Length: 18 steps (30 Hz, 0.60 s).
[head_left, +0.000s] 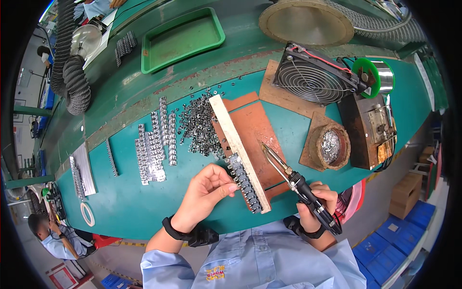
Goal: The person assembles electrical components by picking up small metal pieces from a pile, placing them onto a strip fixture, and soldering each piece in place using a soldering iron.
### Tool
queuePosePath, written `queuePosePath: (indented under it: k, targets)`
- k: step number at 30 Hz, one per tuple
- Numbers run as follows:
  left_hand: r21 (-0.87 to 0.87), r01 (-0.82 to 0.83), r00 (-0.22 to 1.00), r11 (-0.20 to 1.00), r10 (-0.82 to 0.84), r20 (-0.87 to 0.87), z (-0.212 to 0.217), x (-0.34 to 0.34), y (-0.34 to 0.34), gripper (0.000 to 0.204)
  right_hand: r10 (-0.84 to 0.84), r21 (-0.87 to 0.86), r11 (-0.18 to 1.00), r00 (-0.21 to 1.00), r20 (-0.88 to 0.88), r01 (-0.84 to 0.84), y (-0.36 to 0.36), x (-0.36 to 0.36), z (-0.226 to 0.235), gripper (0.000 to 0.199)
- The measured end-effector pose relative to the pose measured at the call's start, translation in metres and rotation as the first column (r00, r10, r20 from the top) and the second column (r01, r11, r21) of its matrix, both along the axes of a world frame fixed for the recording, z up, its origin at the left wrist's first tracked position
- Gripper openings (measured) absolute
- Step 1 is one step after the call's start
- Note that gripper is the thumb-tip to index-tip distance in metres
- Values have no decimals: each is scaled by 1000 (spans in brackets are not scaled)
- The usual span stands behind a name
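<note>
My right hand [315,204] is wrapped round the black handle of a soldering iron [305,190]. Its metal end points up and left over a reddish-brown board [257,139]. Along that board's left side runs a pale bar [236,147], and a strip of dark small components [244,184] lies against the bar's near end. At the left edge of this strip, my left hand [207,190] is closed in a pinch, thumb against fingers. Whatever sits between those fingertips is too small to make out. Just beyond is a heap of small metal parts [198,123].
Finished-looking component strips [155,149] lie left of the heap. A fan [315,74], solder spool [385,77], round pot of silvery bits [331,146] and dark box [365,127] stand at right. A green tray [183,41] lies at the back; a white ring [87,214] lies left.
</note>
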<state>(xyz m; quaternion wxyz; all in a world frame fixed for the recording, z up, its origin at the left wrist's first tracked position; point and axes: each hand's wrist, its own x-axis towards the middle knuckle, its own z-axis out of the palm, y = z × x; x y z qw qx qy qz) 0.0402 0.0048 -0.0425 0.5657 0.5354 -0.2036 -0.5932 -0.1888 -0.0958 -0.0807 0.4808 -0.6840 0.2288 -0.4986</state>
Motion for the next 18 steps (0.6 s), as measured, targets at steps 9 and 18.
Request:
queuePosePath:
  k: [9, 18]
  targets:
    - [9, -14, 1000, 1000, 14, -5, -1, -1, -3, 14, 10, -10, 1000, 1000, 4, -10, -1, 0, 0, 45]
    - [70, 165, 985, 984, -168, 42, 1, 3, 1, 8, 48, 13, 999, 999, 4, -48, 2, -8, 7, 45]
